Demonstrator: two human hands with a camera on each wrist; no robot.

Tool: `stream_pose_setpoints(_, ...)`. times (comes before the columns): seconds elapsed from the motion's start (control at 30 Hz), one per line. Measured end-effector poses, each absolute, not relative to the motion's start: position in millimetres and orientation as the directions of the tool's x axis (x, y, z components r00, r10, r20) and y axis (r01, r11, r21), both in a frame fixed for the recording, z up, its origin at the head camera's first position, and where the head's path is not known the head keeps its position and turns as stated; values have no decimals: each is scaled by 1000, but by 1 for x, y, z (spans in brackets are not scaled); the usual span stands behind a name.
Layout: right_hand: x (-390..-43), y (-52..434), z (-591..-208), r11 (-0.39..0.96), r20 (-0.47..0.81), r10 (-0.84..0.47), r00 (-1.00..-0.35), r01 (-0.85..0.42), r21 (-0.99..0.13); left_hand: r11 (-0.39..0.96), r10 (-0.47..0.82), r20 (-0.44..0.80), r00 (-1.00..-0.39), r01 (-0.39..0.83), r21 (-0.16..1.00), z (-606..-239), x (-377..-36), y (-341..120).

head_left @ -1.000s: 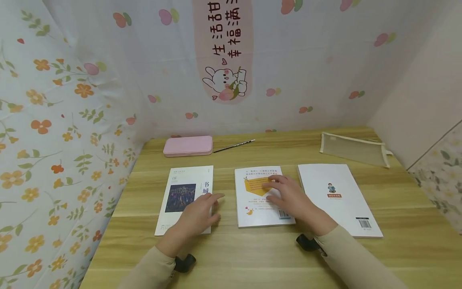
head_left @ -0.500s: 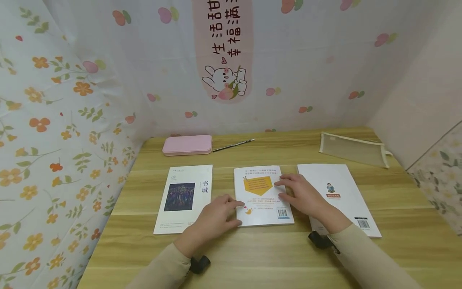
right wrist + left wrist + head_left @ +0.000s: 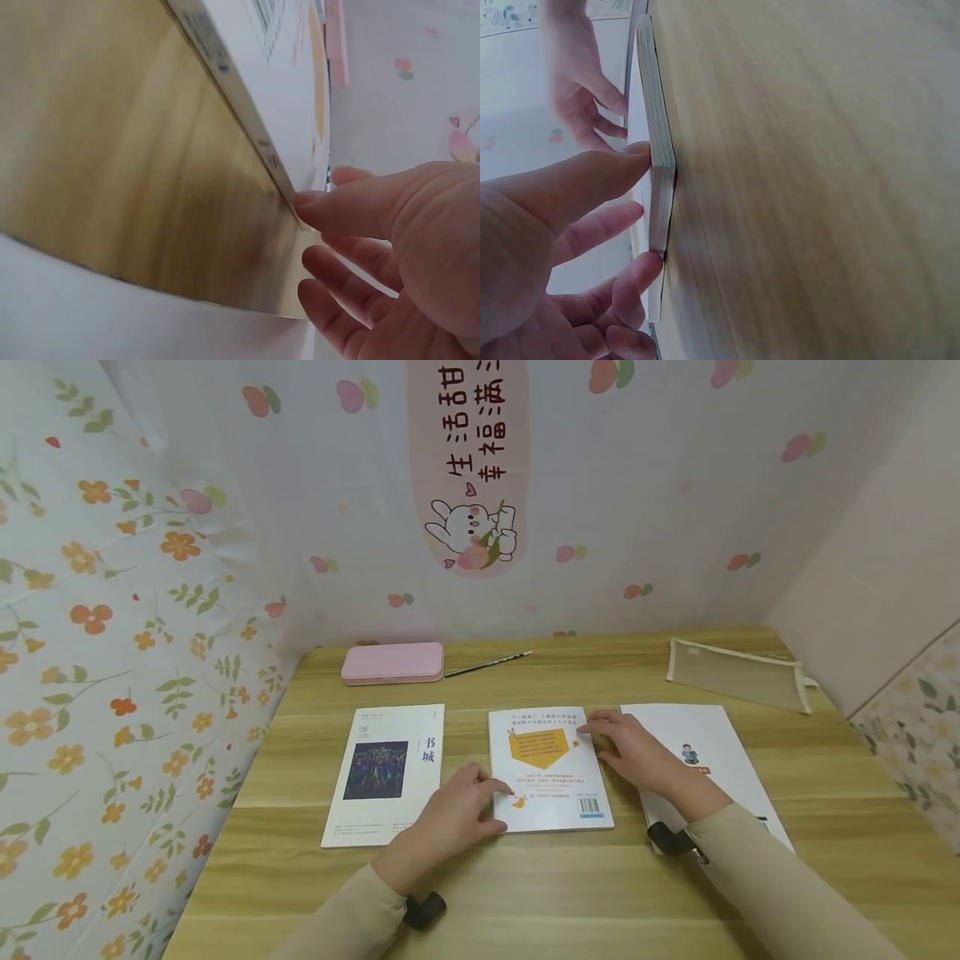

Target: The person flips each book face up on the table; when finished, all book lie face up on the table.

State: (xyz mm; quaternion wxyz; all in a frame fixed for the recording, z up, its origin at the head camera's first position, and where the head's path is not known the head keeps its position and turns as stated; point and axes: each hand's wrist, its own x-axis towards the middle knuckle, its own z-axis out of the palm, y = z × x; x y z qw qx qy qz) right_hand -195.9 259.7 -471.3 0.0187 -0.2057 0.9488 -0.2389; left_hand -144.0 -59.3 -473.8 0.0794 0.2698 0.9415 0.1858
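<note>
White-covered, the middle book (image 3: 547, 768) lies lengthwise away from the person, left hand (image 3: 453, 814) fingering its left edge, right hand (image 3: 637, 756) its right, fingers loosely extended.

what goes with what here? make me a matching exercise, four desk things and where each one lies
Things:
1. pink case
2. pencil
3. mesh pouch
4. middle book

Places:
A. far right of the desk, by the wall
B. between the left hand and right hand, touched at both side edges
C. far left, behind the book with the dark picture
D. just right of the pink case

Pairs: 1-C, 2-D, 3-A, 4-B
</note>
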Motion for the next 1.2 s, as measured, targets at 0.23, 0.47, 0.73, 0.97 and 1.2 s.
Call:
stream_pose_setpoints(0.23,-213,267,-477,802,39,-396,-918,-366,-472,790,534,-59,-844,473,390,-473,-142,-57)
stream_pose_setpoints(0.47,-230,264,-475,805,0,-404,-915,-355,-475,799,518,-63,-853,456,392,-469,-139,-59)
stream_pose_setpoints(0.73,-239,261,-478,796,-18,-422,-906,-361,-486,788,532,-60,-845,467,401,-474,-137,-61)
stream_pose_setpoints(0.97,-245,265,-477,789,-46,-410,-911,-329,-518,794,507,-28,-862,454,404,-476,-139,-60)
stream_pose_setpoints(1.2,-248,267,-478,791,-19,-353,-935,-288,-540,791,493,3,-870,450,413,-477,-139,-63)
